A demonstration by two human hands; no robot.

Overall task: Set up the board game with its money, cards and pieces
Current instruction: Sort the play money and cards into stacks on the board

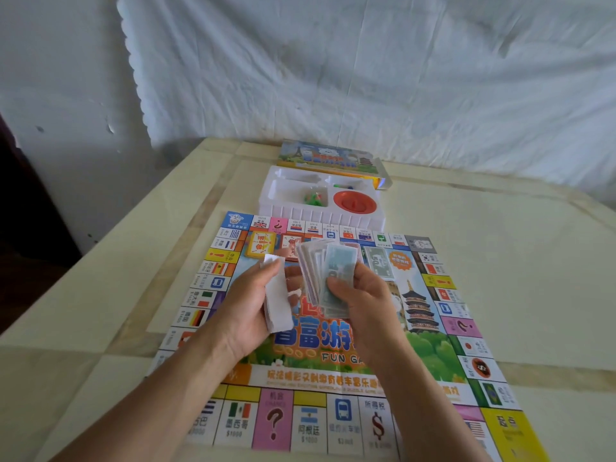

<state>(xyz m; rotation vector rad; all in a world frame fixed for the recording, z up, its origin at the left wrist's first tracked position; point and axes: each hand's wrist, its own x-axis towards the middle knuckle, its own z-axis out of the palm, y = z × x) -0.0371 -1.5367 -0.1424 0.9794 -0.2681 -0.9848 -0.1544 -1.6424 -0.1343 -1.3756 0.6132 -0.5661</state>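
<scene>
The colourful paper game board (333,378) lies flat on the table in front of me. Above its middle, my left hand (246,305) grips a white stack of notes or cards (277,295), seen from the pale back. My right hand (360,295) holds a fanned bundle of play money (328,271), greenish and pinkish notes, thumb pressed on top. A yellow card pile (261,243) and a reddish card pile (290,243) sit on the board's far left inner area. A green 50 note (378,261) lies on the board right of my hands.
A white plastic tray (320,213) stands beyond the board, holding green pieces (313,197), a red round spinner (355,201) and small coloured pieces. The game box lid (328,160) lies behind it. Beige table (500,261) spreads right and left; a white sheet hangs behind.
</scene>
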